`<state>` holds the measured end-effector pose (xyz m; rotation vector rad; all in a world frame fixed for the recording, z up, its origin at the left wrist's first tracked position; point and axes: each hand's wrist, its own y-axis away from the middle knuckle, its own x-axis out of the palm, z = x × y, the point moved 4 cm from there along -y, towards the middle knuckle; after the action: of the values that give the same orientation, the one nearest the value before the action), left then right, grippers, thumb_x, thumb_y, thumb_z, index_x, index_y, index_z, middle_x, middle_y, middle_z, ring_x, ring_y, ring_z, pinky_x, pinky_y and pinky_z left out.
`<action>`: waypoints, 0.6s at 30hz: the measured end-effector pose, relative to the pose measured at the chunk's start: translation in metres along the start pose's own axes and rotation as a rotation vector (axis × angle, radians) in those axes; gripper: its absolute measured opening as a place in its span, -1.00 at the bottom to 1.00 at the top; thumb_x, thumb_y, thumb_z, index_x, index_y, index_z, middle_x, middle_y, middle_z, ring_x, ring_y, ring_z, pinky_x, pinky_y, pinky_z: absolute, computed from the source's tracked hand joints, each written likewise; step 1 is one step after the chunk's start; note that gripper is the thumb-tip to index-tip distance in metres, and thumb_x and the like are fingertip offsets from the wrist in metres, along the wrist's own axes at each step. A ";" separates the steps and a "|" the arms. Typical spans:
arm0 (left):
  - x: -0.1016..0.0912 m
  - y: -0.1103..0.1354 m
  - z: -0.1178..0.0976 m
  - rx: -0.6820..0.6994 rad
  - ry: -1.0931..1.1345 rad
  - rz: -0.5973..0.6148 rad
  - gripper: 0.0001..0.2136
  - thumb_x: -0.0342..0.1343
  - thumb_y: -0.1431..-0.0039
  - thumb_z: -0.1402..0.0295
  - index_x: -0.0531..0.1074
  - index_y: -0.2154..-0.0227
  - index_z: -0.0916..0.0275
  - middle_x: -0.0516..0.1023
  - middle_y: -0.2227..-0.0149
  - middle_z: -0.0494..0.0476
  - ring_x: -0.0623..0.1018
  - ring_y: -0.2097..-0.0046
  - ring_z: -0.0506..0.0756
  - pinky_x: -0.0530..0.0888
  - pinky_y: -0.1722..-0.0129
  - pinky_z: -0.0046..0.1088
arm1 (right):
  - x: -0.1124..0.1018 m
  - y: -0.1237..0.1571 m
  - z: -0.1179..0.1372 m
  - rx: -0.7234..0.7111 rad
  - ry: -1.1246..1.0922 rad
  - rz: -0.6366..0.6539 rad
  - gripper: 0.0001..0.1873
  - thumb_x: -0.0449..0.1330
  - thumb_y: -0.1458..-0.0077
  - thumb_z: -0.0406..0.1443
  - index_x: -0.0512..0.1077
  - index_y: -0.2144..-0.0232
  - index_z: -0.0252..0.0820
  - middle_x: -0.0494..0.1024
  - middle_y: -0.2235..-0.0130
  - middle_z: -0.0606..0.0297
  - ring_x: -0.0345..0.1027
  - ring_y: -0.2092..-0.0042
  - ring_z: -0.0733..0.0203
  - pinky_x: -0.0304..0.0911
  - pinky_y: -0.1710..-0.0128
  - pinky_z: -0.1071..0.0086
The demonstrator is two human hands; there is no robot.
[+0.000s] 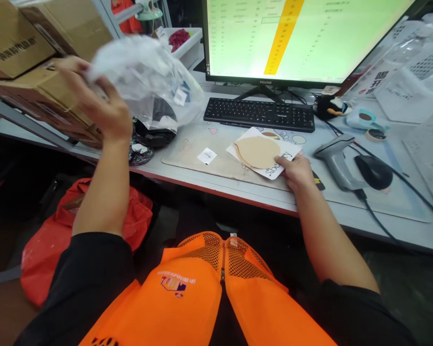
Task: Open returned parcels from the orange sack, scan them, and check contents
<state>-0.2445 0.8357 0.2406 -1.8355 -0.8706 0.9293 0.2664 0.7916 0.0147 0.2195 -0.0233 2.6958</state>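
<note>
My left hand [97,103] is raised over the left end of the desk, fingers closed on a crumpled clear plastic bag [144,79] with something dark inside; the bag is blurred by motion. My right hand [296,170] rests on the desk mat [202,161], fingertips pinching the near corner of a white printed card [274,166] that carries a round tan disc [258,151]. A small white label [207,155] lies on the mat to the left of the card.
A black keyboard [260,114] and a lit monitor [296,38] stand behind the card. A grey barcode scanner [336,158] and black mouse [373,172] lie to the right. Cardboard boxes [25,43] are stacked at left; a red bag [43,240] sits below the desk edge.
</note>
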 end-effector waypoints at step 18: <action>0.032 0.160 -0.070 0.225 -0.264 1.039 -0.67 0.03 -0.39 0.18 0.50 -0.05 0.23 0.58 0.03 0.31 0.56 -0.05 0.31 0.51 -0.06 -0.17 | -0.013 0.035 0.012 -0.028 -0.084 0.080 -0.57 0.45 0.19 -0.24 0.53 0.19 -0.11 0.70 0.23 0.25 0.62 0.18 -0.01 0.58 0.14 0.06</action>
<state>-0.1383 0.7768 0.1110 -1.9585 0.1399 1.8368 0.2652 0.7532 0.0256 0.3305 -0.0964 2.7624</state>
